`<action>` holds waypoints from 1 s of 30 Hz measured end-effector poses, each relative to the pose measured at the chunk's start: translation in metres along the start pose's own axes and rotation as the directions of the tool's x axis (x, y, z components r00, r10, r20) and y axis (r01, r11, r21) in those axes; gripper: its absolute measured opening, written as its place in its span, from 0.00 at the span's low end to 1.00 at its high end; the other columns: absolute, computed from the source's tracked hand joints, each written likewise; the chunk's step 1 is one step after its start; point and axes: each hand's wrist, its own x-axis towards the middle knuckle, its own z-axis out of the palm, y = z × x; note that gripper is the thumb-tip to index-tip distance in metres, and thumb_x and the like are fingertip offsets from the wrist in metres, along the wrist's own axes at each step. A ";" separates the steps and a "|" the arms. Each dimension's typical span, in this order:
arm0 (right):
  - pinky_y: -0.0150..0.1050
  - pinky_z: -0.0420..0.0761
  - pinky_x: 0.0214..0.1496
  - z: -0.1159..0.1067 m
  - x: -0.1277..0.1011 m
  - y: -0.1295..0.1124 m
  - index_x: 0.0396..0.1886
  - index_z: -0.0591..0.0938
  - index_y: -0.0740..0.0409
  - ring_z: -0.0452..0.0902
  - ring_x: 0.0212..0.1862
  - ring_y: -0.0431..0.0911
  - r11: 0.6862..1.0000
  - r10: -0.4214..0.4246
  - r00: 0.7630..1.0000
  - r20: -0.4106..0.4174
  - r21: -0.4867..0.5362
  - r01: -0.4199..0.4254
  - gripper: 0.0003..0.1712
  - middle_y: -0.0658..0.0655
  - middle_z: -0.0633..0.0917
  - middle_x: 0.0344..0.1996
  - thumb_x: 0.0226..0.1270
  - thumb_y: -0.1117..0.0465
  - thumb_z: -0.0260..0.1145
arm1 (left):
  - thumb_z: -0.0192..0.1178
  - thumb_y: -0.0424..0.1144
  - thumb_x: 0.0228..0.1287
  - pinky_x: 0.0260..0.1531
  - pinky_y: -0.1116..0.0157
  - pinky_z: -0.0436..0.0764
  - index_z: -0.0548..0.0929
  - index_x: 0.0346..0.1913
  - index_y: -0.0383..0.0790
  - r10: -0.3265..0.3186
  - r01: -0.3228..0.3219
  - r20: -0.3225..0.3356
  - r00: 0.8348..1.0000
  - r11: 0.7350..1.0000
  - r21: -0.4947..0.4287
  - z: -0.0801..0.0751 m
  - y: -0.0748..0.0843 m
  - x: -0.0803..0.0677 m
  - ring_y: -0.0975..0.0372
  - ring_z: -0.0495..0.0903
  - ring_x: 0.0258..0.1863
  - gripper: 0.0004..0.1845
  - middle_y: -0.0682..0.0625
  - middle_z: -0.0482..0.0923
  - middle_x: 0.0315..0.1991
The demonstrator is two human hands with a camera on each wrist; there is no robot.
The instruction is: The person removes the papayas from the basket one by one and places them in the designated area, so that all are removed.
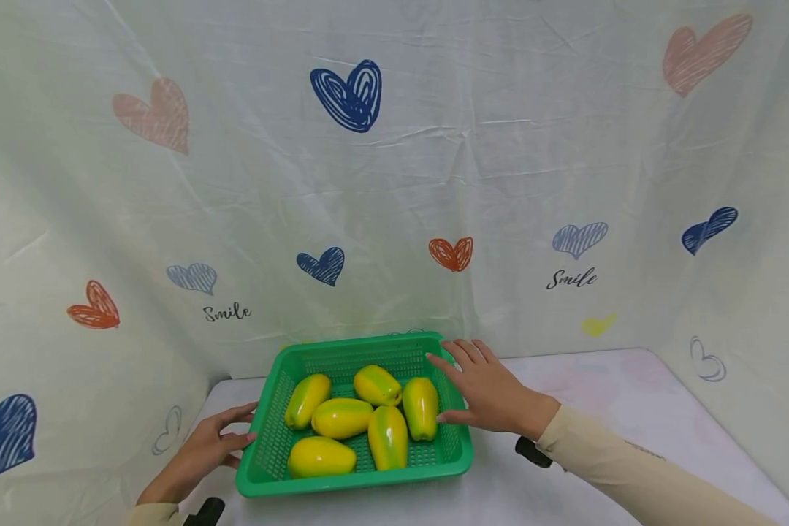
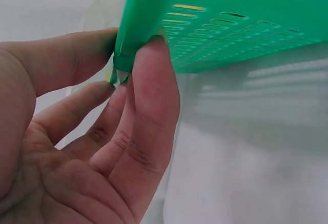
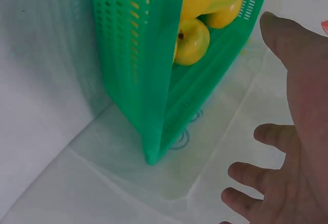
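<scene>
A green plastic basket [image 1: 361, 485] with perforated walls stands on the table in the head view. Several glossy oblong yellow fruits with green streaks, resembling papayas [image 1: 342, 418], lie inside it. My left hand [image 1: 200, 449] is at the basket's left side; in the left wrist view, its thumb and fingers pinch the basket's rim [image 2: 146, 14]. Over the right side of the basket, my right hand [image 1: 489, 387] is spread with fingers extended. The right wrist view shows that hand [image 3: 302, 152] apart from the basket wall [image 3: 159, 80], holding nothing.
A pale tablecloth [image 1: 585, 409] covers the table. Behind and beside it hangs a white curtain [image 1: 394, 197] printed with hearts and the word "Smile". A black wrist device [image 1: 532, 451] sits on the right forearm and another [image 1: 205, 511] on the left.
</scene>
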 end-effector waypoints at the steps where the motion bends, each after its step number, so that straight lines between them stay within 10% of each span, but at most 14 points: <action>1: 0.67 0.63 0.78 0.001 0.004 -0.002 0.80 0.69 0.59 0.65 0.76 0.66 1.000 -0.013 1.000 0.014 -0.006 0.013 0.52 0.68 0.69 0.76 0.65 0.36 0.75 | 0.62 0.37 0.76 0.42 0.55 0.91 0.61 0.79 0.25 0.001 -0.001 0.000 1.000 1.000 -0.006 0.000 0.000 0.000 0.55 0.85 0.42 0.37 0.23 0.68 0.68; 12: 0.63 0.68 0.77 0.005 0.038 -0.022 0.77 0.73 0.57 0.69 0.73 0.62 0.990 -0.087 0.986 0.142 -0.098 0.101 0.50 0.65 0.74 0.72 0.64 0.34 0.75 | 0.62 0.36 0.77 0.42 0.55 0.91 0.60 0.80 0.25 0.003 -0.003 0.004 1.000 0.999 -0.038 0.000 -0.001 0.000 0.55 0.85 0.42 0.37 0.23 0.67 0.69; 30: 0.53 0.63 0.81 0.033 0.070 -0.040 0.74 0.77 0.47 0.72 0.70 0.53 0.975 0.109 0.909 0.403 -0.220 -0.019 0.50 0.56 0.80 0.66 0.55 0.29 0.79 | 0.62 0.33 0.76 0.41 0.55 0.91 0.60 0.80 0.25 -0.031 0.030 -0.011 0.999 0.998 -0.057 0.004 0.002 0.001 0.55 0.85 0.40 0.36 0.25 0.69 0.66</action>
